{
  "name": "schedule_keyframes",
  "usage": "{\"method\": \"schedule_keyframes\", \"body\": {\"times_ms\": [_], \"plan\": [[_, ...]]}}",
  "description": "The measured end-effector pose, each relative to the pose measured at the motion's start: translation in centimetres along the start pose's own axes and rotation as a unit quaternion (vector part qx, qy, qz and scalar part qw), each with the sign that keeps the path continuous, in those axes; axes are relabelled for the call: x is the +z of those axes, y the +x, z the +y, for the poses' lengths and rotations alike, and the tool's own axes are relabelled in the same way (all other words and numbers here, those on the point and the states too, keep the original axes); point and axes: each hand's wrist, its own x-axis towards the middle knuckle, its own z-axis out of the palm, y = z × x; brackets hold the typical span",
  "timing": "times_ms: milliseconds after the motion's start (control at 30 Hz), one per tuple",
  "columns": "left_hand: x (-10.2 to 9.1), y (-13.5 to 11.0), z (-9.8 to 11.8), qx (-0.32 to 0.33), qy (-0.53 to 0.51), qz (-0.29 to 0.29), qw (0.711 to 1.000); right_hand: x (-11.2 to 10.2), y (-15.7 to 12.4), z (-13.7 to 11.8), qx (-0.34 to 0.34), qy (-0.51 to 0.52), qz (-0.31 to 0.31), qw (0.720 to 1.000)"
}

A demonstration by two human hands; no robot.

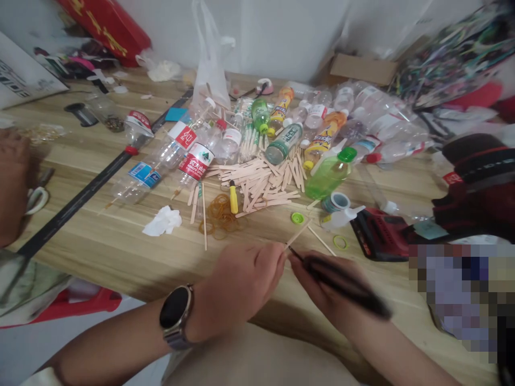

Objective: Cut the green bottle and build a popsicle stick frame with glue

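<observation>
My left hand [255, 273], with a watch on its wrist, is closed around a thin wooden stick [298, 234] that points up and to the right. Close beside it, my right hand [328, 281] grips a black-handled tool [341, 279] with a thin dark tip. The tip meets the stick near my left fingers; motion blur hides the tool's exact kind. Just beyond my hands lie another thin stick [322, 240], a green bottle cap [297, 218] and a yellow-green ring [340, 242].
Wooden craft sticks [265, 182] are piled mid-table among plastic bottles [325, 174]. Rubber bands [221, 214], a yellow screwdriver [234, 198] and crumpled tissue [162, 221] lie before them. A red-black power tool [462, 187] is at right. Another person's hand [14, 182] rests at left, past a black strip [88, 195].
</observation>
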Motion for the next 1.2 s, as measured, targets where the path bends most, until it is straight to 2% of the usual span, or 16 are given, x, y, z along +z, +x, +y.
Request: {"method": "schedule_keyframes", "body": {"times_ms": [67,100,200,333,367,400,433,500,533,600,667,767,833,900,1033,1200], "plan": [[0.0,0.0,0.6,-0.045,0.029,-0.042,0.998,-0.2,0.2,0.3,-0.075,-0.11,0.039,0.99],[0.1,0.1,0.8,-0.057,0.046,-0.052,0.996,-0.3,0.3,0.3,-0.065,-0.099,0.032,0.993],[0.4,0.1,0.7,-0.023,0.063,-0.02,0.998,-0.3,0.6,-0.1,0.051,0.052,-0.041,0.996],[1.0,0.0,-0.6,0.08,0.056,0.07,0.993,0.1,0.8,-1.1,0.232,0.302,-0.169,0.909],[1.1,0.0,-0.8,0.093,0.054,0.081,0.991,0.2,0.8,-1.2,0.255,0.336,-0.181,0.888],[1.2,0.0,-1.0,0.096,0.048,0.083,0.991,0.3,0.8,-1.2,0.259,0.339,-0.17,0.888],[1.2,0.0,-1.0,0.084,0.041,0.076,0.993,0.4,0.7,-1.0,0.236,0.301,-0.14,0.913],[1.1,0.1,-0.7,0.028,0.021,0.039,0.999,0.3,0.6,-0.4,0.119,0.138,-0.055,0.982],[1.0,0.1,-0.4,-0.006,0.013,0.012,1.0,0.2,0.6,0.0,0.042,0.04,-0.014,0.998],[0.7,0.2,0.0,-0.058,0.018,-0.033,0.998,-0.1,0.7,0.6,-0.074,-0.097,0.022,0.992],[0.7,0.2,0.2,-0.062,0.039,-0.035,0.997,-0.3,0.8,0.7,-0.088,-0.121,0.015,0.989],[0.9,0.0,-0.2,0.005,0.038,0.015,0.999,-0.1,1.0,-0.1,0.043,0.021,-0.048,0.998],[1.2,-0.2,-0.8,0.057,0.022,0.038,0.997,0.2,1.2,-0.8,0.18,0.203,-0.125,0.954],[1.5,-0.3,-1.4,0.092,0.032,0.056,0.994,0.4,1.3,-1.4,0.283,0.356,-0.173,0.874],[2.0,-0.5,-2.2,0.129,0.071,0.09,0.985,0.4,1.4,-1.8,0.334,0.469,-0.175,0.799],[2.4,-0.4,-2.7,0.109,0.045,0.109,0.987,0.5,1.4,-1.9,0.363,0.584,-0.149,0.711]]}}
